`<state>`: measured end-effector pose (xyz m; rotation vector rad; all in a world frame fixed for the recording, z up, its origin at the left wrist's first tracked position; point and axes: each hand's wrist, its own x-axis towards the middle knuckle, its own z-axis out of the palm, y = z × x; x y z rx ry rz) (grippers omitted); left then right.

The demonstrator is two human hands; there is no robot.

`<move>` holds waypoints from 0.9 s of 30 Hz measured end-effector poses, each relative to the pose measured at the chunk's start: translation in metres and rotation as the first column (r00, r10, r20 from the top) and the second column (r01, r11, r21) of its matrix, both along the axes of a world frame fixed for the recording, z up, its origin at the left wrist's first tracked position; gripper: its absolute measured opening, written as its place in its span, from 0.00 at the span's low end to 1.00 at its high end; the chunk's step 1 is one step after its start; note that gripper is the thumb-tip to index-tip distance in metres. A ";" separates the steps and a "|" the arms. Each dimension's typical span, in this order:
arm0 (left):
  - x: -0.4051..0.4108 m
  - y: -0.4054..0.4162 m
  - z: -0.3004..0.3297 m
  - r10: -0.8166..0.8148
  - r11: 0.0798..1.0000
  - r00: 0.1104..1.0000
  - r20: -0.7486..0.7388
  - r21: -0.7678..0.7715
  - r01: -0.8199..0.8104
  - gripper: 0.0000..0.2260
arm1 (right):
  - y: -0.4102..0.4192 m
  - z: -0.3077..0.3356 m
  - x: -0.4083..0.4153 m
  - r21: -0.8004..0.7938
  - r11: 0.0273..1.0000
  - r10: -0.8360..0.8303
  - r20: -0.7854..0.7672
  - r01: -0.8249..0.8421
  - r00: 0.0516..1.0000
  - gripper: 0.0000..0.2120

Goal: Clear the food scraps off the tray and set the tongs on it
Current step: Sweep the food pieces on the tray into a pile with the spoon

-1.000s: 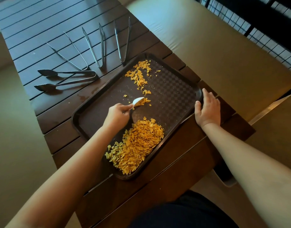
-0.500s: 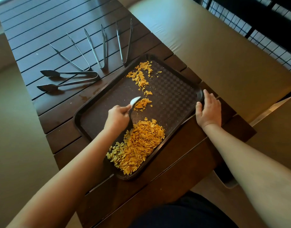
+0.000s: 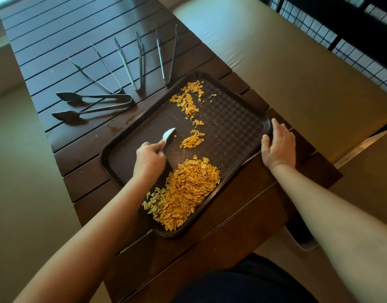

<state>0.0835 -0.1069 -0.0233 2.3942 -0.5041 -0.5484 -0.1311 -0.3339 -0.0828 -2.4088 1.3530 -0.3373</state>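
Observation:
A dark brown tray (image 3: 238,127) lies on the slatted wooden table (image 3: 57,40). A big heap of orange food scraps (image 3: 188,189) fills its near corner, a small clump (image 3: 191,142) sits mid-tray, and a loose trail (image 3: 189,99) runs to the far edge. My left hand (image 3: 150,159) grips a white spoon (image 3: 168,136), its bowl raised just left of the small clump. My right hand (image 3: 279,145) rests flat on the tray's right rim. Several metal tongs (image 3: 94,103) (image 3: 131,62) lie on the table beyond the tray's left side.
A beige padded bench (image 3: 275,62) runs along the table's right side, with a black wire grid (image 3: 341,29) behind it. A bin opening (image 3: 301,237) shows below the table's near right corner.
The spoon has lifted off the small clump and swung left, away from it. The clump stays mid-tray. My right hand has kept its place on the rim.

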 end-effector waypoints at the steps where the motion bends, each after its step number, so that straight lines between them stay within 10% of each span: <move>1: -0.006 -0.001 0.000 -0.033 0.999 0.999 -0.004 0.002 0.033 0.15 | 0.000 0.000 0.000 0.000 1.000 0.000 -0.001 0.000 1.000 0.30; 27: -0.022 -0.028 -0.003 -0.212 0.976 0.977 0.017 -0.038 0.213 0.12 | 0.000 -0.001 0.001 0.001 1.000 -0.006 -0.004 0.006 1.000 0.29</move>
